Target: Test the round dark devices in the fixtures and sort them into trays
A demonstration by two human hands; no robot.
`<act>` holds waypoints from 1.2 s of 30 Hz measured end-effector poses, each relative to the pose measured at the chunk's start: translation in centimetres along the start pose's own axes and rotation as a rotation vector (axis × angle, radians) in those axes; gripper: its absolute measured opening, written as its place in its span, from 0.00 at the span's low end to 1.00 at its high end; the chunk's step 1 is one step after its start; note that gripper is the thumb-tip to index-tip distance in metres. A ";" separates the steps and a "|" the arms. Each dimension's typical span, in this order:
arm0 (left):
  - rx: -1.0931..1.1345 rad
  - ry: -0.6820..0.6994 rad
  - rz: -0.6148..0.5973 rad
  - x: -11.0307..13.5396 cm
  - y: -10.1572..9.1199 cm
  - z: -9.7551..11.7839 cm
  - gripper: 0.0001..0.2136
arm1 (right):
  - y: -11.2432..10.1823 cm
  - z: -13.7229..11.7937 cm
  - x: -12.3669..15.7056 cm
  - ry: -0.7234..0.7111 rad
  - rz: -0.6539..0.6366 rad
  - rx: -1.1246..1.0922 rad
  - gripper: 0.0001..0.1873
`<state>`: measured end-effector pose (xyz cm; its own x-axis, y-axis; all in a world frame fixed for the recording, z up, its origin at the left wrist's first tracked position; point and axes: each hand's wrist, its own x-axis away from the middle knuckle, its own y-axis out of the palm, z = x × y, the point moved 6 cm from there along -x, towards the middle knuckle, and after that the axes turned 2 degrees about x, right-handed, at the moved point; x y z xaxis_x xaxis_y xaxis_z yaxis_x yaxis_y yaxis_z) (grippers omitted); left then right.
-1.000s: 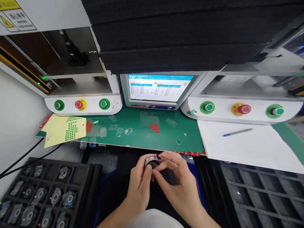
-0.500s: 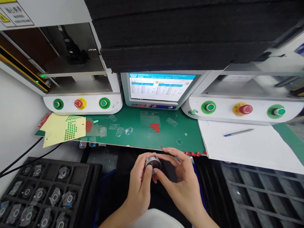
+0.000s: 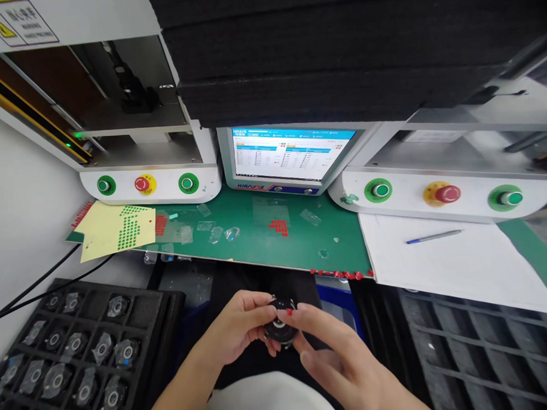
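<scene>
My left hand (image 3: 239, 326) grips a small round black part (image 3: 280, 331) with a pale ring at its centre, which looks like a small motor. Its thumb lies on the near face and its fingers curl beneath. At the part's right side is my right hand (image 3: 339, 352), with the index finger reaching over the face and other fingertips near its lower edge. A tiny red sticker (image 3: 289, 312) shows at that index fingertip, by the part's upper edge. Both hands are over my lap, below the edge of the green bench (image 3: 239, 254). Fingers hide some of the part.
A black tray (image 3: 138, 329) on the left holds several similar parts under clear film. At right lie another compartmented tray (image 3: 480, 347), white paper (image 3: 405, 272) and a pen (image 3: 436, 236). Red sticker pieces (image 3: 339, 274) line the bench edge. Behind are button panels (image 3: 165, 194) and a screen (image 3: 294, 156).
The part has turned from its dark, metal-rimmed side to the face with the ring, and sits slightly lower. The red sticker on my right index fingertip has come down onto the part.
</scene>
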<state>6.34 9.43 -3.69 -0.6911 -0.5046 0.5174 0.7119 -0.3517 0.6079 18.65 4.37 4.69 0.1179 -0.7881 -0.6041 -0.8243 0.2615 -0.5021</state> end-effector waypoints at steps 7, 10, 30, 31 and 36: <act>-0.201 0.307 0.220 1.3 0.7 2.0 0.13 | -0.8 1.2 2.1 0.097 0.374 -0.044 0.36; -0.480 0.444 0.269 2.1 1.5 2.9 0.04 | 0.0 2.3 2.2 0.300 0.346 -0.178 0.29; -0.920 0.923 0.163 5.0 3.0 2.8 0.11 | -1.3 -0.6 -0.1 0.152 0.342 -0.263 0.35; -0.967 0.961 0.176 5.3 3.2 3.1 0.11 | -1.3 -0.7 -0.2 0.147 0.338 -0.259 0.35; -1.126 1.029 0.182 5.8 3.9 3.8 0.12 | -1.2 -1.1 -0.2 0.141 0.310 -0.206 0.34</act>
<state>4.62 8.12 3.94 -0.5412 -0.7485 -0.3833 0.8245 -0.3827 -0.4169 19.03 3.61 6.07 -0.2196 -0.7616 -0.6097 -0.9042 0.3935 -0.1659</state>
